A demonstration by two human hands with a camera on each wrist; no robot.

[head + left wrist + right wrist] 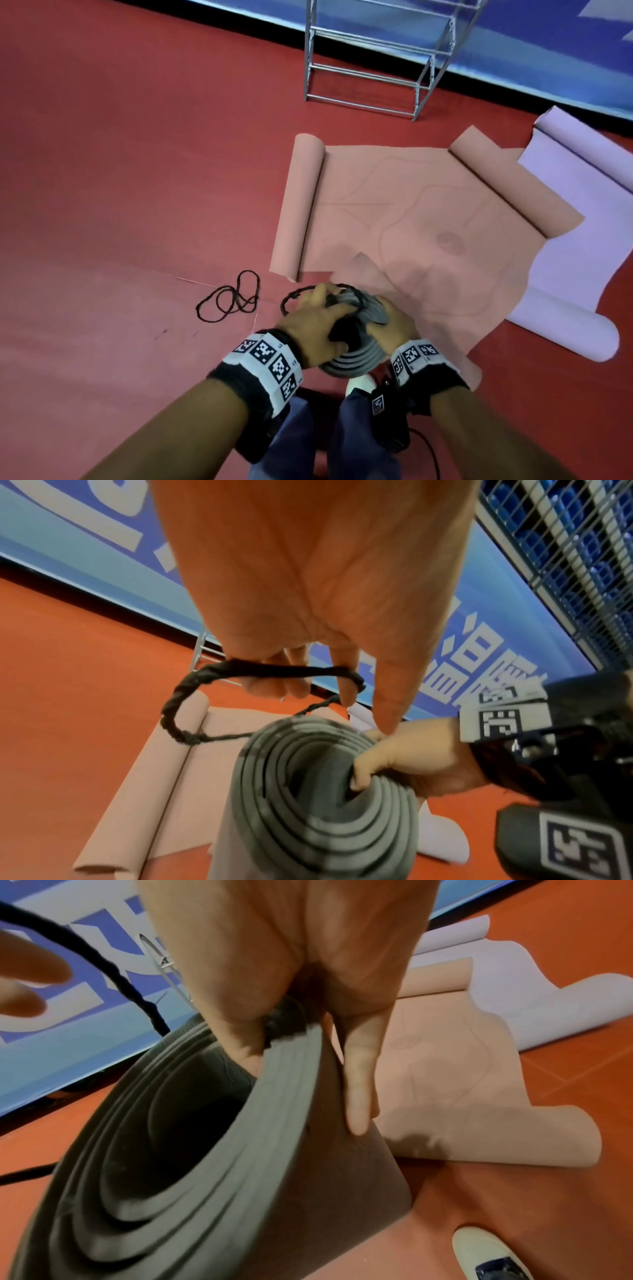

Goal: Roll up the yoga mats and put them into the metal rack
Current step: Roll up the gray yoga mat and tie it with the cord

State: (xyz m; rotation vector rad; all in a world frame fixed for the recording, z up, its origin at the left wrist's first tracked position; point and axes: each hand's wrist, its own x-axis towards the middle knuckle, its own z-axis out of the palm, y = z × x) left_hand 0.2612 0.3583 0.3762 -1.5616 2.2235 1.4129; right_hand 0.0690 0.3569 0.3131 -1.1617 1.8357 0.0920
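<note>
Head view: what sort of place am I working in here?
Probably an indoor sports hall or gym: a red sports floor, a blue banner along the wall, a wire fence with blue seats behind it, and yoga mats beside a metal rack.

Large white characters run across the blue wall banner point(479, 653) at centre right of the left-wrist view, too cropped and blurred to read. Wristbands point(270, 363) carry only black-and-white square code markers.
</note>
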